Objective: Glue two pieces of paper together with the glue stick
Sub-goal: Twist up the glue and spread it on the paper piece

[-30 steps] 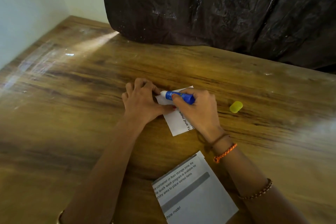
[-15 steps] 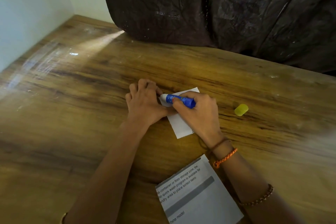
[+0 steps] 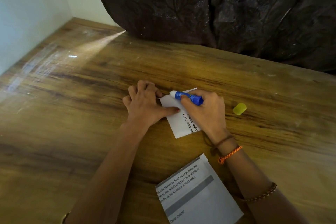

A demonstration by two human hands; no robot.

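Looks like a room in a home. Worn wood-grain surface (image 3: pixel 76 118) set into a corner of plain pale walls (image 3: pixel 27 14), dark leaf-patterned curtain (image 3: pixel 209 5) hanging beyond the fingers (image 3: pixel 145 87).

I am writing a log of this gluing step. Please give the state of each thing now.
glue stick: uncapped, tip on small paper
small paper: flat, pinned
yellow cap: off, on table
larger printed paper: flat, untouched
left hand: pressing paper
right hand: gripping glue stick
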